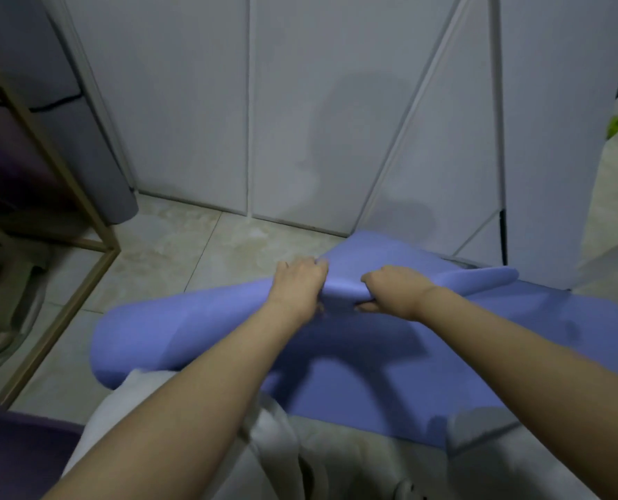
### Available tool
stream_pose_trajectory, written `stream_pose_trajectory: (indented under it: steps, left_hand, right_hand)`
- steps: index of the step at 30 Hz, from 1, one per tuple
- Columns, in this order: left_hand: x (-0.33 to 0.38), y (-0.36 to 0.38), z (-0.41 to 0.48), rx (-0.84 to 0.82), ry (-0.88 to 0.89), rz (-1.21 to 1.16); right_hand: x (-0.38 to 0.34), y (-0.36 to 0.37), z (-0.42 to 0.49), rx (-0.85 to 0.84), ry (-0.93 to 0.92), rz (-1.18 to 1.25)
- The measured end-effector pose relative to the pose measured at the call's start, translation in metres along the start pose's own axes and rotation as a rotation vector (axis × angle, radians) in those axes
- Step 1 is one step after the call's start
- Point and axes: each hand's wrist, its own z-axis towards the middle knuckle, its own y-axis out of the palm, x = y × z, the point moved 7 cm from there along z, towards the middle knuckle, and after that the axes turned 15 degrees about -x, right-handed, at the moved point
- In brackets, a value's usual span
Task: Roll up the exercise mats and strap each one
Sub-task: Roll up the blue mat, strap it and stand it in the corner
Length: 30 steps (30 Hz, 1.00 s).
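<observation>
A blue-violet exercise mat lies across the tiled floor in front of me, its far edge lifted and buckled upward. My left hand grips that raised edge near the middle, fingers curled over the fold. My right hand grips the same edge just to the right, thumb under and fingers over it. A far corner of the mat sticks out to the right. A dark purple mat shows at the bottom left corner.
White cabinet doors close off the space behind the mat. A gold metal frame stands at the left with a grey upright roll beside it. Pale cloth covers my lap at the bottom.
</observation>
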Motion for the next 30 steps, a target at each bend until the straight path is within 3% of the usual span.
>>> stream_pose_trajectory:
  steps: [1,3,6,8,12,14,19,23,26,30]
  left_hand:
    - [0.000,-0.009,-0.006,0.195,-0.073,0.123]
    - [-0.002,-0.015,-0.014,0.408,-0.164,0.246]
    - [-0.013,-0.009,-0.009,0.480,-0.197,0.261]
    - [-0.017,-0.010,-0.006,0.383,-0.192,0.216]
    - [-0.006,0.015,0.007,-0.009,-0.032,-0.077]
    - [0.007,0.018,0.009,-0.089,0.021,-0.123]
    - [0.018,0.031,0.017,-0.356,0.119,-0.386]
    - [0.008,0.046,0.006,-0.625,0.095,-0.456]
    - [0.010,0.036,0.004,-0.508,0.128,-0.299]
    - [0.018,0.001,-0.004,-0.010,0.107,0.014]
  right_hand:
    - [0.000,-0.004,0.006,-0.001,0.011,0.040]
    - [-0.001,-0.014,0.017,-0.001,0.025,0.097]
    - [-0.003,-0.029,0.030,0.005,0.004,0.110]
    - [-0.002,-0.031,0.030,-0.008,-0.023,0.086]
    - [0.004,-0.018,0.017,0.013,-0.032,-0.041]
    - [0.012,-0.011,0.009,0.056,-0.004,-0.079]
    - [0.007,-0.002,-0.021,0.547,-0.001,-0.198]
    - [-0.008,0.011,-0.035,0.637,-0.113,-0.165]
    - [-0.011,0.012,-0.038,0.562,-0.081,-0.139]
    - [-0.003,0.017,-0.026,0.319,0.062,-0.015]
